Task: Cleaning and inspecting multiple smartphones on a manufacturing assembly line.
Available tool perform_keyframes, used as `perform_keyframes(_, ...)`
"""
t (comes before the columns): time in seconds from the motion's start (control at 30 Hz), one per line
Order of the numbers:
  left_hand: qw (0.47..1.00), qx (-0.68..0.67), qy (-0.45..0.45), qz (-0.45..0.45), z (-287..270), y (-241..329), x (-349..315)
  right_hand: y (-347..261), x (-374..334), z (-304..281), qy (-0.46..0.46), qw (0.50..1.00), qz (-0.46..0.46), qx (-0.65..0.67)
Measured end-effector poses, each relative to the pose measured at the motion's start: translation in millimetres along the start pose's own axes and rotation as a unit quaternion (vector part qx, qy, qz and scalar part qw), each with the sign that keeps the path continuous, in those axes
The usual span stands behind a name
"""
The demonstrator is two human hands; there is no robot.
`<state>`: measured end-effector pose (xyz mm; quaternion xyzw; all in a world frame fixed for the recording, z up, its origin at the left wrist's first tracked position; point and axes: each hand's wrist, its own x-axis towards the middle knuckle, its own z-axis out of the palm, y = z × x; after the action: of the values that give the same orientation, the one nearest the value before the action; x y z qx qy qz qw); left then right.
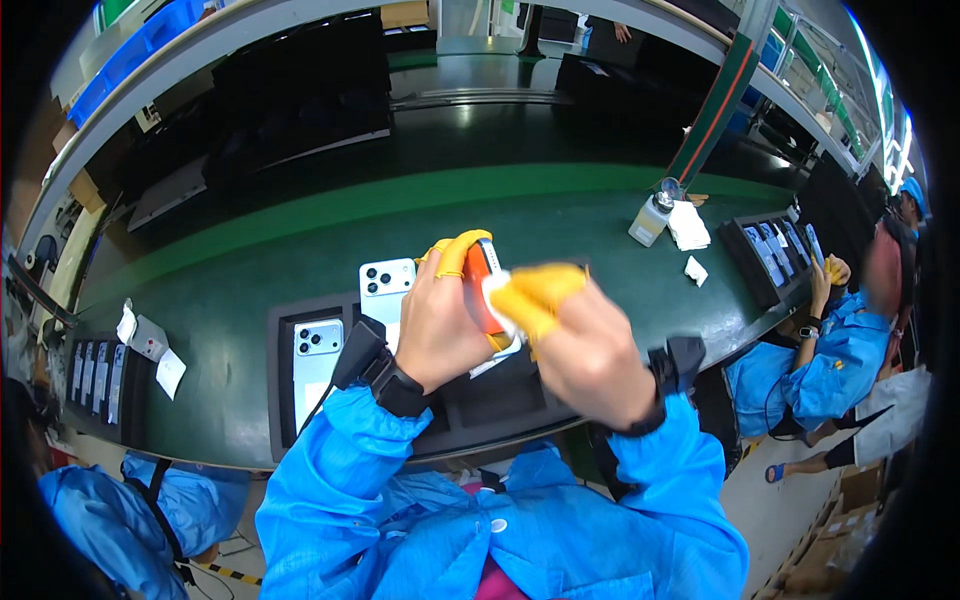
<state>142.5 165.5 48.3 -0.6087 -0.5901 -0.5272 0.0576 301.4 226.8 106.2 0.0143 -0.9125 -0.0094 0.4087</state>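
My left hand (432, 335), with yellow finger covers on some fingers, grips a smartphone (478, 305) whose visible face is partly orange. Over that face is my right hand (592, 350), also in yellow finger covers and blurred by motion. Its fingers are pinched on a small white wipe (496, 288) against the phone. Just left of my left hand, a pale blue smartphone (386, 279) with a camera block lies at the tray's far edge. Another pale blue smartphone (317, 347) rests in the dark foam tray (281, 400) beneath my hands.
A bottle (649, 222) stands beside folded white cloths (688, 226) and a crumpled wipe (696, 270) on the green table. At right, a co-worker's hands hold a phone by a tray of phones (752, 285). Another phone tray (97, 385) sits far left, near a seated person.
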Motion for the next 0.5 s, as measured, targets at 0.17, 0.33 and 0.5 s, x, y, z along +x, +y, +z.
perform_keyframes(0.17, 1.0, 0.01, 0.001, 0.001, 4.9, 2.1, -2.3, -1.5, -5.6, 0.5, 0.001, 0.999, -0.007, -0.039)
perform_keyframes(0.33, 1.0, -0.021, -0.011, -0.011, -0.4, 5.6, -3.1, -5.6, 2.2, -7.9, -0.013, 0.999, -0.005, -0.039)
perform_keyframes(0.5, 1.0, 0.003, -0.01, -0.002, 4.6, 2.4, -7.6, -8.9, -8.2, -7.5, -0.021, 0.999, -0.005, -0.048)
